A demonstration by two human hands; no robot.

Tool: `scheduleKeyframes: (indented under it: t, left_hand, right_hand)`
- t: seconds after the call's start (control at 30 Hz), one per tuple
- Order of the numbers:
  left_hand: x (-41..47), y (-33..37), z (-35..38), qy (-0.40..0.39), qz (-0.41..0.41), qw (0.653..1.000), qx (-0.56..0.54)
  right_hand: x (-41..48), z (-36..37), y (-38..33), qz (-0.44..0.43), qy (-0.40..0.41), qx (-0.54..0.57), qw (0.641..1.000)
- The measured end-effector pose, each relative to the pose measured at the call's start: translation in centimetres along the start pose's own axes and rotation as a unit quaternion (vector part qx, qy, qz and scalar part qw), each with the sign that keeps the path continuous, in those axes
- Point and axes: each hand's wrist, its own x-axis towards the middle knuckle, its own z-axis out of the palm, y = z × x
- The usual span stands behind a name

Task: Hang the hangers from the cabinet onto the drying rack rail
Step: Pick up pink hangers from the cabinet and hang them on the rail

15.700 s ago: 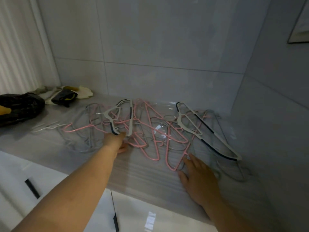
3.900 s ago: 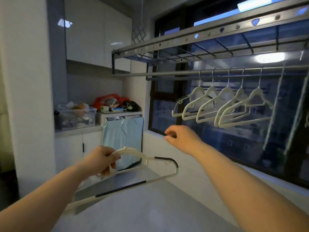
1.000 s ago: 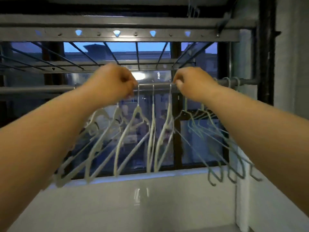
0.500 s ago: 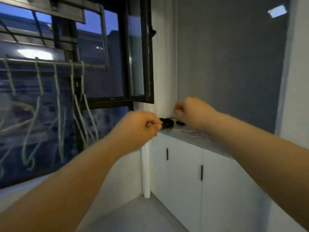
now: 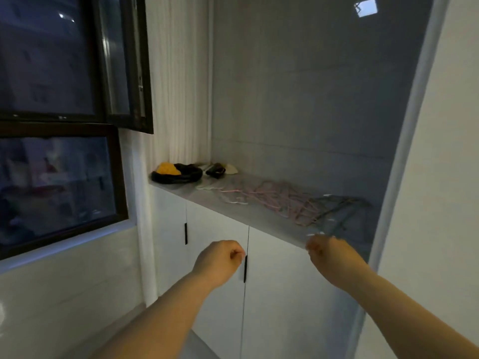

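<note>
A tangled pile of pink and grey hangers (image 5: 287, 203) lies on the grey top of the white cabinet (image 5: 207, 200), spread from its middle to the right wall. My left hand (image 5: 220, 263) is a loose fist in front of the cabinet doors, below the top, holding nothing. My right hand (image 5: 329, 257) is also curled and empty, just under the front edge of the cabinet top near the right end of the pile. The drying rack rail is out of view.
A black bag with something yellow in it (image 5: 176, 172) and a small dark item on pale cloth (image 5: 220, 169) sit at the left end of the cabinet top. A dark-framed window (image 5: 119, 125) is at left. A white wall (image 5: 440, 177) bounds the right side.
The view has swung from the rail to the cabinet and come closer. Both hands, empty and curled, have dropped from chest height to below the cabinet top.
</note>
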Motion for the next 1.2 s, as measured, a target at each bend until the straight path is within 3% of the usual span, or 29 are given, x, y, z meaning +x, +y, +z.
scheduleKeyframes:
  t: [0.27, 0.5, 0.6, 0.7, 0.87, 1.2]
  left_hand:
    - [18.2, -6.7, 3.4, -0.024, -0.008, 1.000, 0.008]
    - [28.7, -10.0, 4.9, 0.037, 0.012, 0.998, 0.048]
    - [32.0, -10.4, 6.3, 0.023, 0.026, 0.994, 0.107]
    - [34.3, -11.3, 8.0, -0.028, -0.014, 0.989, 0.146]
    - [35.5, -12.8, 9.7, -0.003, -0.030, 0.989, 0.143]
    - [35.7, -12.5, 9.5, -0.039, -0.060, 0.986, 0.149]
  right_hand:
    - [17.3, 9.6, 2.4, 0.100, 0.009, 0.114, 0.988]
    - [26.4, 14.7, 4.7, 0.172, 0.023, 0.133, 0.976]
    - [29.4, 15.4, 5.9, 0.164, 0.023, 0.090, 0.982]
    - [32.2, 15.1, 6.8, 0.159, 0.006, 0.071, 0.985]
    - [36.8, 14.9, 8.2, 0.159, 0.001, 0.067, 0.985]
    - [41.9, 16.5, 8.7, 0.130, -0.024, 0.026, 0.991]
